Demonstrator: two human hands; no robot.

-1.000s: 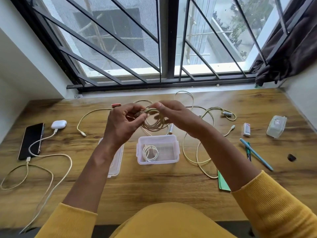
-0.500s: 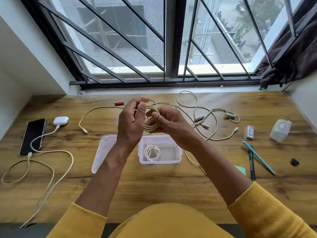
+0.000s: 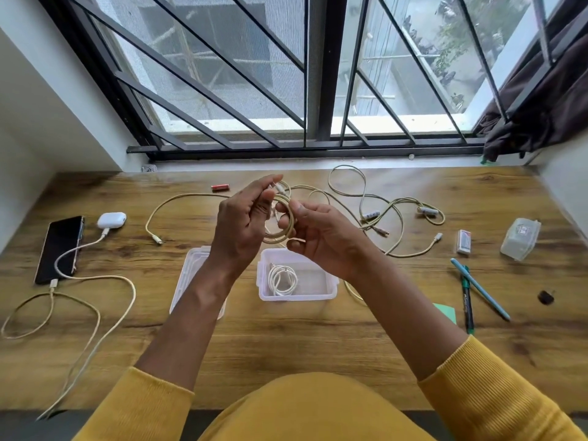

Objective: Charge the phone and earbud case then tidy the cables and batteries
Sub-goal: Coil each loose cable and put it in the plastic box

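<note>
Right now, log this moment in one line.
hands: left and right hold yellow cable coil | box: white cable inside | phone, earbud case: plugged

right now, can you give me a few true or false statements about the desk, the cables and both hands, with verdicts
1. Both hands hold a coiled yellowish cable above the desk. True: the left hand and right hand grip it together.
2. The open clear container is empty. False: a coiled white cable lies in it.
3. The phone and the white earbud case each have a cable plugged in. True.
4. The red battery lies inside the container. False: it lies on the wooden desk near the window.
5. Two pens lie left of the phone. False: they lie on the right side of the desk.
</note>
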